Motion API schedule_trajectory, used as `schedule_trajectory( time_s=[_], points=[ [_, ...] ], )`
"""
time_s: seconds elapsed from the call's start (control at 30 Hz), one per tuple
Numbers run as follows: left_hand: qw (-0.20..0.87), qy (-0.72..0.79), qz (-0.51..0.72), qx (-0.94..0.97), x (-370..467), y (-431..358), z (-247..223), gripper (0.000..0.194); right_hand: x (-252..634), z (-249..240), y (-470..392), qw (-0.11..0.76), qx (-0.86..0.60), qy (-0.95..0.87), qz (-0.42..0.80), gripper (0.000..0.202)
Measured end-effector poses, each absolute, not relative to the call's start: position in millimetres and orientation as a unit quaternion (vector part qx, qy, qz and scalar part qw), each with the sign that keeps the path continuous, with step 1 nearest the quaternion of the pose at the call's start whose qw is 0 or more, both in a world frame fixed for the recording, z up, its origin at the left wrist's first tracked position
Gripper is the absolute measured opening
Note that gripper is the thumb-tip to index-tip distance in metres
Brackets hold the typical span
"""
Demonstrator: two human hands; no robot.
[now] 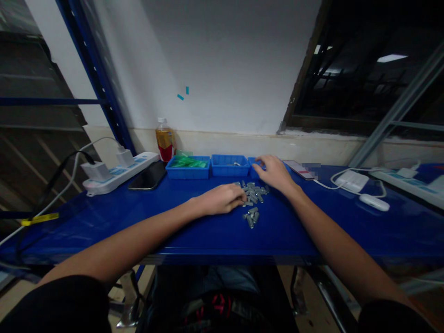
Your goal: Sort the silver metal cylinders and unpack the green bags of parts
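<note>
Several small grey metal cylinders (pixel 255 194) lie in a loose pile on the blue table, with a smaller group nearer the front edge. At the pile's left side is my left hand (pixel 227 199), its fingers curled and closed at the metal pieces; what they hold is too small to make out. My right hand (pixel 272 171) hovers at the right blue bin (pixel 254 172), thumb and fingers apart, nothing visible between them. The middle blue bin (pixel 230 170) has a few metal pieces inside. Green items (pixel 189 162) fill the left blue bin (pixel 188 173).
On the left are a black phone (pixel 148 175), a power strip (pixel 121 173) with cables and a drink bottle (pixel 165 141). To the right lie another phone (pixel 300 169), a white charger (pixel 352 181), a white case (pixel 374 202) and a second power strip (pixel 412 185).
</note>
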State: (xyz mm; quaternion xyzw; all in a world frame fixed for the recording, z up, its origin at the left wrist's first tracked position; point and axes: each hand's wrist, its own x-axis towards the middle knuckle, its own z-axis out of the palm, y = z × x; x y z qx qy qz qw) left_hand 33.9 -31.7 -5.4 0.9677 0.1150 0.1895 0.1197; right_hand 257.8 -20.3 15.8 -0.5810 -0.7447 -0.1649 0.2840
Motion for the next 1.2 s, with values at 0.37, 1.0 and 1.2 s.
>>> schedule_trajectory(
  time_s=[0.37, 1.0, 1.2],
  points=[
    [0.393, 0.345, 0.389, 0.758, 32, -6, -5, 0.035, 202, 12, -45, 0.338, -0.385, -0.854, -0.087, 0.020],
    [0.012, 0.025, 0.161, 0.987, 38, -49, 4, 0.022, 272, 10, -14, 0.269, -0.610, -0.727, -0.161, 0.035],
    [0.058, 0.154, 0.249, 0.954, 28, -21, 0, 0.019, 220, 19, -37, 0.350, -0.454, -0.818, -0.043, 0.020]
  ],
)
